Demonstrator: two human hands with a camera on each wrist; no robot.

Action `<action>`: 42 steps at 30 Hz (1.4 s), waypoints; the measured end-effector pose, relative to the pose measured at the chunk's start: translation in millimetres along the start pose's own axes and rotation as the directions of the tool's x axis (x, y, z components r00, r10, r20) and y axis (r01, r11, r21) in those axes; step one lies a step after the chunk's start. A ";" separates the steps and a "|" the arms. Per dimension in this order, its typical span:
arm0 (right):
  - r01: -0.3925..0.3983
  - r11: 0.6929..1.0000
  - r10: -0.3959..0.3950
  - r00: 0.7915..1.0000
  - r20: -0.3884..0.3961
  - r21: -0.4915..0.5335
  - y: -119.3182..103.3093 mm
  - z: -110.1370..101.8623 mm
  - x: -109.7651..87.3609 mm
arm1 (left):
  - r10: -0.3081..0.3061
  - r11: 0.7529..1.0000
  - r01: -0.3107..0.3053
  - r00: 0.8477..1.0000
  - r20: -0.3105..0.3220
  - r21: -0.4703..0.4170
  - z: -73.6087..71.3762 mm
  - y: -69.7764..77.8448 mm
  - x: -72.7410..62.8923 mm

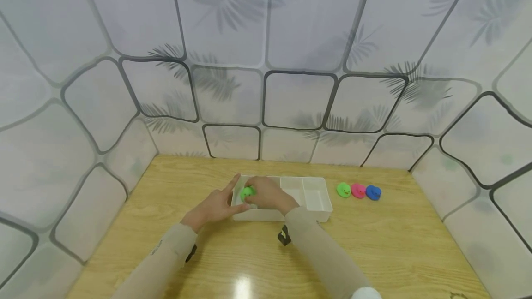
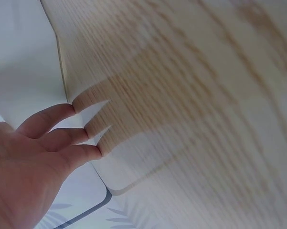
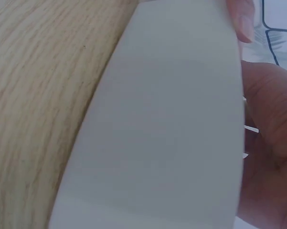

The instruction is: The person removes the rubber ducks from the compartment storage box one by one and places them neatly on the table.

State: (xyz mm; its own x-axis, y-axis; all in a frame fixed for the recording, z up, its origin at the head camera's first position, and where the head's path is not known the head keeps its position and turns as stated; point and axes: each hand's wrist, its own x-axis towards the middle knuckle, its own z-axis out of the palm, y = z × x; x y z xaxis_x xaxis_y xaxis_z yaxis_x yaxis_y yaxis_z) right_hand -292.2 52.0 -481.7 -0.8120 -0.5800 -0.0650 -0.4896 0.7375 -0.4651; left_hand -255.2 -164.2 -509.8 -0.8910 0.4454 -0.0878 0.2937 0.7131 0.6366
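Observation:
A white divided box (image 1: pixel 266 215) stands on the wooden table. My right hand (image 1: pixel 268 192) reaches into its left part and pinches a green toy duck (image 1: pixel 247 193). Spread thumb and index finger of my left hand (image 1: pixel 213 206) rest at the box's left end, the thumb along the front rim. In the left wrist view, the other fingers of the left hand (image 2: pixel 38 157) are extended, tips down at the tabletop. The box's front wall (image 3: pixel 157 114) fills much of the right wrist view, with the right hand (image 3: pixel 272 133) behind it; the duck is hidden there.
Right of the box, a green duck (image 1: pixel 343 190), a pink duck (image 1: pixel 358 191) and a blue duck (image 1: pixel 373 193) sit in a row on the table (image 1: pixel 395 243). A patterned wall covering (image 1: pixel 299 100) encloses the back and sides.

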 end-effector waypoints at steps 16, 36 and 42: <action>0.046 0.987 -0.032 0.995 -0.098 0.152 -0.9 -24.8 -10.1 | -0.021 1.000 0.021 1.000 -0.005 0.004 0.9 1.2 -0.1; 0.119 0.934 -0.049 0.977 -0.209 0.336 19.8 -32.3 -26.9 | -0.035 0.999 0.035 0.999 -0.011 0.002 1.7 -1.2 -1.2; 0.117 0.918 -0.029 0.973 -0.228 0.380 27.5 -33.6 -32.4 | -0.039 0.999 0.039 0.999 -0.013 0.006 2.5 -2.3 -0.5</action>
State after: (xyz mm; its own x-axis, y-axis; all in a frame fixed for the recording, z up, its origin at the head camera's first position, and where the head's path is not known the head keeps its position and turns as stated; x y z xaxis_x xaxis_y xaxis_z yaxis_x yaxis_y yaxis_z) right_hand -290.1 102.7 -462.7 -0.8484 -0.5070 0.1520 -0.4235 0.4780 -0.7695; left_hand -254.6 -164.7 -513.1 -0.9063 0.4100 -0.1025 0.2607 0.7333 0.6280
